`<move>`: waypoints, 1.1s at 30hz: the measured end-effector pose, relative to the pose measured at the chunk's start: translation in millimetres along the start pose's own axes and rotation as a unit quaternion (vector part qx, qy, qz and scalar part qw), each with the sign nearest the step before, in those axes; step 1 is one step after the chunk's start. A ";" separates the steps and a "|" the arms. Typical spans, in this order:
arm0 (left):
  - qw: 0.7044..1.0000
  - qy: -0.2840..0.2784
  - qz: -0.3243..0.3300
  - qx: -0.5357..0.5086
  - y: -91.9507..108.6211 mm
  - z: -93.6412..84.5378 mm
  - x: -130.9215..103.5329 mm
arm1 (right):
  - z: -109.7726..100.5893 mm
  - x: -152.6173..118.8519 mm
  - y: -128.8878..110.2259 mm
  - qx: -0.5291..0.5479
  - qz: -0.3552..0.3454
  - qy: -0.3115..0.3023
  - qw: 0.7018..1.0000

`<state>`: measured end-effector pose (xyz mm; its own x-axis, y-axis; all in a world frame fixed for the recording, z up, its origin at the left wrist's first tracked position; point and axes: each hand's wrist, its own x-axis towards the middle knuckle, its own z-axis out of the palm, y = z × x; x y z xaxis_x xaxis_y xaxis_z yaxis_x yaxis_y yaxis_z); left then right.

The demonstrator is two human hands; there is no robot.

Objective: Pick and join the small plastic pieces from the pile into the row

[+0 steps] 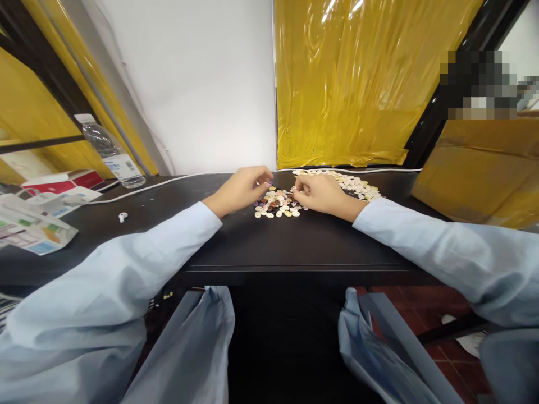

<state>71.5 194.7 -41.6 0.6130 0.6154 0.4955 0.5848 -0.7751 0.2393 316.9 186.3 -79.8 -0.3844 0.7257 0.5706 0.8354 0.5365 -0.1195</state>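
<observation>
Several small oval pieces [275,205], mostly cream with some purple and brown ones, lie in a pile on the black table [295,247]. At the pile's left edge is my left hand [248,188], its thumb and fingers curled towards each other around something small and purple. My right hand [322,193] rests at the right edge of the pile, fingers bent and pinched on a small pale piece. Behind and to the right of my right hand spreads a second group of cream and yellowish ovals [357,184], partly hidden by that hand.
A water bottle [112,154], a red and white box [63,182], plastic packets [36,227] and a white earbud [122,217] are at the left. A white cable [168,180] runs along the back. At the right stands a large taped box [480,168], with a person behind it.
</observation>
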 end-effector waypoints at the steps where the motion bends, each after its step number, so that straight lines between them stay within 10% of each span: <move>1: 1.000 -0.005 -0.019 0.018 -4.0 -7.3 0.1 | 0.7 0.8 1.0 -0.001 0.017 -0.003 1.000; 9: 0.966 -0.179 -0.136 0.126 -31.0 -37.9 -4.1 | 1.0 2.1 1.6 0.015 0.049 -0.011 0.999; 33: 0.943 -0.227 -0.172 0.173 -28.0 -31.9 -6.3 | 1.6 1.1 1.2 0.039 0.022 -0.036 0.998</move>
<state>34.4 208.0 -24.8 0.4728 0.8811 0.0110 0.8812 -0.4728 -0.0054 316.8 188.4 -80.6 -0.3773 0.7765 0.5047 0.8203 0.5332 -0.2070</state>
